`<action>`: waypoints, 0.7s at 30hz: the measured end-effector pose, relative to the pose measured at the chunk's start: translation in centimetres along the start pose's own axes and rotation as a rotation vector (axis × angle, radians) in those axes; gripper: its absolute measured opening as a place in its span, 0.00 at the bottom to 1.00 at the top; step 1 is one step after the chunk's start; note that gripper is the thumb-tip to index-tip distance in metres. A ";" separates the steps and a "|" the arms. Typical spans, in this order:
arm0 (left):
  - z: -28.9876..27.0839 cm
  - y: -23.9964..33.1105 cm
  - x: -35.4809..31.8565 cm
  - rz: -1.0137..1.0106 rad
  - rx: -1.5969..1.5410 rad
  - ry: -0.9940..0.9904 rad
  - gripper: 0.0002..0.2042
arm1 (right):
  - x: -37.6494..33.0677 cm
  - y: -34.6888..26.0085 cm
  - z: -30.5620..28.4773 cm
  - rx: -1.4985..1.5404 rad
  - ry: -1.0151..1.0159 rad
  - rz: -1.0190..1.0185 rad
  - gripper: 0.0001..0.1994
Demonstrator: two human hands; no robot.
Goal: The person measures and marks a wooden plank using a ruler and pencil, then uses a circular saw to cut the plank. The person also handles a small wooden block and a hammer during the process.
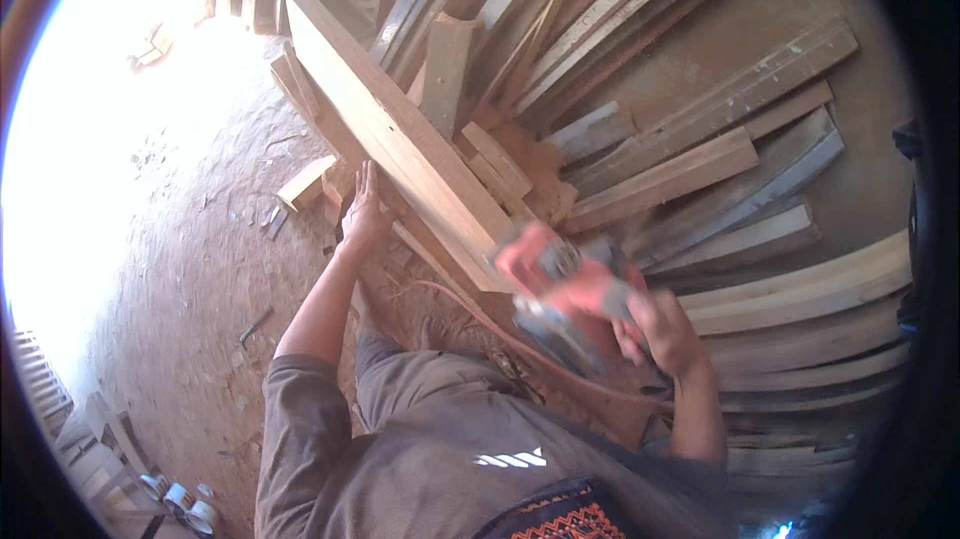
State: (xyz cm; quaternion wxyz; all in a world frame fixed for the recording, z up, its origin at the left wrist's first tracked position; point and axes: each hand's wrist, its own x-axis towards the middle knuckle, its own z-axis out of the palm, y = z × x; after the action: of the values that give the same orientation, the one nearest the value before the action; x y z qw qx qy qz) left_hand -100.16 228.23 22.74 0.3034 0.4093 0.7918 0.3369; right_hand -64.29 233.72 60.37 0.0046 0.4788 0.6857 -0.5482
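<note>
A long pale wooden beam (400, 129) runs slantwise from the upper left to a spot in front of me. My left hand (367, 217) rests against its left side, fingers stretched out along the wood and not wrapped round it. At the beam's near end is a red handheld power tool (565, 274), smeared by motion; I cannot tell whether it is a planer or a saw. Its rear handle is in my right hand (665, 331), the fingers closed round it. A blurred grey metal part (555, 324) shows below the red body.
A reddish cord or hose (490, 324) curves between my body and the beam. Boards (660, 179) lie spread on the right, with more stacked timber (800, 309) nearer me. Sawdust (540, 164) lies beside the beam. Wood offcuts (305, 182) are on the dirt floor at left.
</note>
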 end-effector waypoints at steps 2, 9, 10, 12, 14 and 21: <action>0.1 0.0 -0.2 0.010 0.001 -0.001 0.60 | -2.7 1.8 -0.6 0.106 0.045 0.105 0.27; 0.1 0.9 -0.3 -0.019 0.105 0.012 0.56 | 0.5 0.1 0.4 0.139 0.018 0.119 0.26; 0.1 1.0 -0.3 -0.024 0.107 0.006 0.56 | 1.6 -0.8 0.8 0.132 0.022 0.135 0.26; 0.1 1.2 -0.5 -0.037 0.083 0.001 0.56 | 4.1 -2.7 1.7 0.125 0.023 0.134 0.25; 0.1 1.2 -0.6 -0.043 0.075 -0.001 0.52 | 6.9 -5.1 2.9 0.135 0.022 0.103 0.24; 0.0 1.3 -1.1 -0.028 -0.019 -0.008 0.48 | 20.0 -15.8 8.3 0.101 -0.038 -0.039 0.27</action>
State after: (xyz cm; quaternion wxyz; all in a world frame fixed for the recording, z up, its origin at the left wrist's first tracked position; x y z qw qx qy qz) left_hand -99.06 227.86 23.92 0.3149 0.3966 0.7931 0.3384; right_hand -89.85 241.42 58.28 -0.0173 0.4543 0.6662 -0.5911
